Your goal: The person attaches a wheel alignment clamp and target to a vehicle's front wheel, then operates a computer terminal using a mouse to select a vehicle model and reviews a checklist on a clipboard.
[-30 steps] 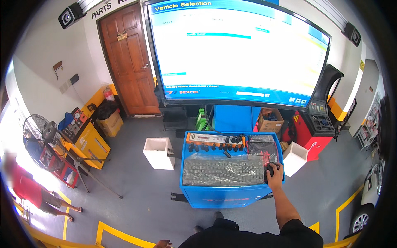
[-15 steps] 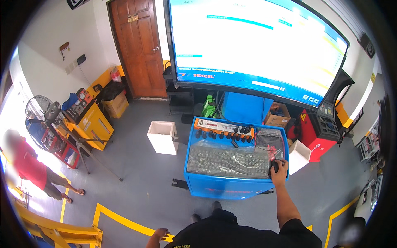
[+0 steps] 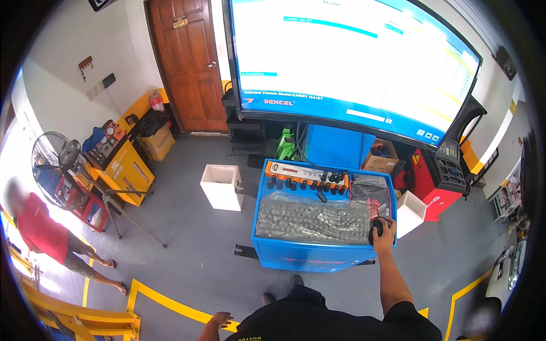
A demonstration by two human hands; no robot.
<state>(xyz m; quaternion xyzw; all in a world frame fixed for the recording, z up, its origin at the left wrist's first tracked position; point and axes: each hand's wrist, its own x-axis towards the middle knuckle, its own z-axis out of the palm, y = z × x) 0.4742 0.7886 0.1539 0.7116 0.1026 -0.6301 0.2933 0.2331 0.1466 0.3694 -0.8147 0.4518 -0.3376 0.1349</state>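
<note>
At the right front corner of the blue cabinet, my right hand is wrapped over a black computer mouse. Left of the mouse lies a keyboard under clear, wrinkled plastic. My left hand hangs low beside my body, away from the cabinet, its fingers apart and holding nothing. Above the cabinet a large screen is lit with a white page and blue bars. An orange and white device with several black plugs in front sits along the cabinet's back.
A white box stands left of the cabinet, another white box right of it. A person in a red shirt is at the far left, near a standing fan and a yellow machine. A red machine stands back right.
The person in red at the left has stepped, one foot now farther forward. The view has shifted slightly. My right hand stays on the mouse and my left hand hangs as before.
</note>
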